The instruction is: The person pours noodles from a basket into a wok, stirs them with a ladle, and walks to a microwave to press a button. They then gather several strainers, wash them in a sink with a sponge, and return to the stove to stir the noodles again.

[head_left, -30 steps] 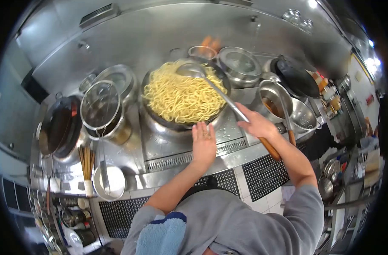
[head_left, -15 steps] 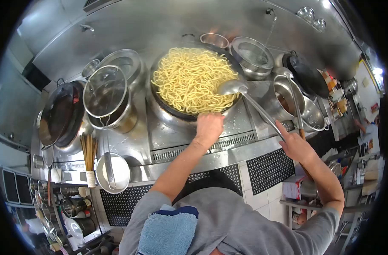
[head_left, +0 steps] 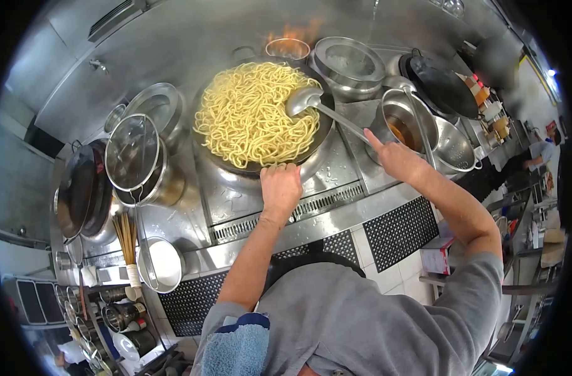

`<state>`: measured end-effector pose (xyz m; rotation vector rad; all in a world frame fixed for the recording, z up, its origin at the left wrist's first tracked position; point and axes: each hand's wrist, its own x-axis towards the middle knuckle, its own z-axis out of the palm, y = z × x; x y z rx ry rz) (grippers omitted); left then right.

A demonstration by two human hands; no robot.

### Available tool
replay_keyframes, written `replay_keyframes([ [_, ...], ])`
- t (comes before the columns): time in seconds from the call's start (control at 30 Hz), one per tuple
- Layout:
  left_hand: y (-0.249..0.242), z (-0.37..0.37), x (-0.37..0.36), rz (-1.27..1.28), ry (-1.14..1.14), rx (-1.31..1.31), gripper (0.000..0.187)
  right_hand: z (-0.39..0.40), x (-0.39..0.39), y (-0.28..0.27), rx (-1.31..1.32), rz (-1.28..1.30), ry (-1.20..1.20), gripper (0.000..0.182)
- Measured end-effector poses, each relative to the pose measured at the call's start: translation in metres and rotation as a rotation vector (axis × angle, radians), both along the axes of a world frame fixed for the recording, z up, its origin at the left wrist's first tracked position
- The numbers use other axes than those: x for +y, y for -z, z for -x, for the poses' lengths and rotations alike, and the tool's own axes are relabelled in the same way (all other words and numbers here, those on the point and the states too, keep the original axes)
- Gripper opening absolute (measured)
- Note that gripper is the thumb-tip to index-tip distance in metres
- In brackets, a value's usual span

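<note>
A large heap of yellow noodles [head_left: 254, 113] fills a black wok [head_left: 327, 122] on the stove. My left hand [head_left: 281, 188] is closed round the wok's near rim, just below the noodles. With my right hand [head_left: 392, 156] I hold the long handle of a metal ladle [head_left: 303, 100], index finger stretched along it. The ladle's bowl rests against the right side of the noodle heap. Part of the ladle's handle end is hidden by my right hand.
Flames [head_left: 295, 39] rise behind the wok. Right are a pot of brown liquid [head_left: 406, 125], a colander [head_left: 455, 147] and a black pan [head_left: 446, 84]. Left are a strainer [head_left: 132, 150], a bamboo brush [head_left: 126, 235] and a white bowl [head_left: 167, 266]. Another person [head_left: 540, 153] stands far right.
The ladle has moved up and away from the near right edge of the noodles, and my right hand has moved forward with it. Flames behind the wok are larger. The view has shifted.
</note>
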<state>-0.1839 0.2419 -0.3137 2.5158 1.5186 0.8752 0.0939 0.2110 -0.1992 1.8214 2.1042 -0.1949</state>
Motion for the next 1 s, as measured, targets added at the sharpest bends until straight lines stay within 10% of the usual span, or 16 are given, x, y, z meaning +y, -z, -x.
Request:
replay_keyframes([
  [1.0, 0.000, 0.000, 0.003, 0.011, -0.002, -0.052, 0.020, -0.005, 0.161, 0.041, 0.254, -0.075, -0.162, 0.072],
])
